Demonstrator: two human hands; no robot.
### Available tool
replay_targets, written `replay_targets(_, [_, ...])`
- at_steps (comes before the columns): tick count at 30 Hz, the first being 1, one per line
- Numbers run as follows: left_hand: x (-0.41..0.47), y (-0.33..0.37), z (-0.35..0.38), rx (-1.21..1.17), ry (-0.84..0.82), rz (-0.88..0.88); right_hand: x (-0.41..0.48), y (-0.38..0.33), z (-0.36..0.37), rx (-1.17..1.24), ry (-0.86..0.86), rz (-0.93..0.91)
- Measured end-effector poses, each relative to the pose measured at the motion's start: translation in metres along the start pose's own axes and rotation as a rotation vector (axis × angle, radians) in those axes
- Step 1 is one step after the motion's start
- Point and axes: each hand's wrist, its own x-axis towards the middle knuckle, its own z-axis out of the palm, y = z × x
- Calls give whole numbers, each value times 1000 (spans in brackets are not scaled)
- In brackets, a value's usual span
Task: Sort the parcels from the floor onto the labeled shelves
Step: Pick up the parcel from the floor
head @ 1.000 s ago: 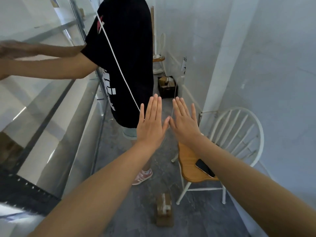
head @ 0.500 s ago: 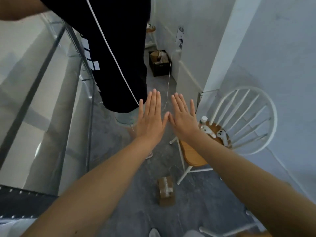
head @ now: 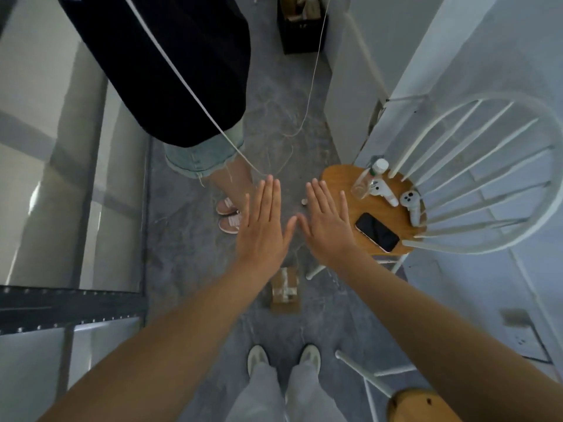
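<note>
Head view, nearest: the wearer's two pale shoes (head: 257, 357) stand on the grey floor (head: 195, 239), with a wooden stool (head: 420, 403) at lower right.
Parcel: a small brown taped parcel (head: 285, 290) lies on the floor just ahead of the shoes, touched by neither hand.
Left hand (head: 262, 236): held out flat, palm down, fingers straight and together, holding nothing.
Right hand (head: 327, 229): flat too, fingers straight and slightly spread, holding nothing; the two thumb tips meet or nearly so.
Shelf (head: 70, 306): a dark metal frame along the left side.
Chair (head: 518, 166): white spindle back and wooden seat, to the right, carrying a phone (head: 377, 232), a clear bottle (head: 367, 181) and two white controllers (head: 385, 194).
Beyond: another person in a black shirt (head: 170, 71) and pink shoes (head: 228, 214) stands ahead.
Farthest: a dark crate (head: 300, 35) by the wall.
</note>
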Motion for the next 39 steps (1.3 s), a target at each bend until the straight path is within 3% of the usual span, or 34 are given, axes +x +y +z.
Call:
replay_targets(15, [-47,-57,257,-203,-293,-186,7,67,263,115,-282,92])
replay_targets(22, [-78,-78,410,-298,-437,-404,16,101,412,203,-427,202])
replay_targets(30, [-85,-83,545,-815,-407,-906,31,115,539,615,-368,527])
replay_targets(35, [-81,-80,582,-1172,-396,-1274,35,114,576,972,-346,881])
replay_targets(39, [-90,-74,598,-1287,-458,-1440,34,107,589,1096,-363,1040])
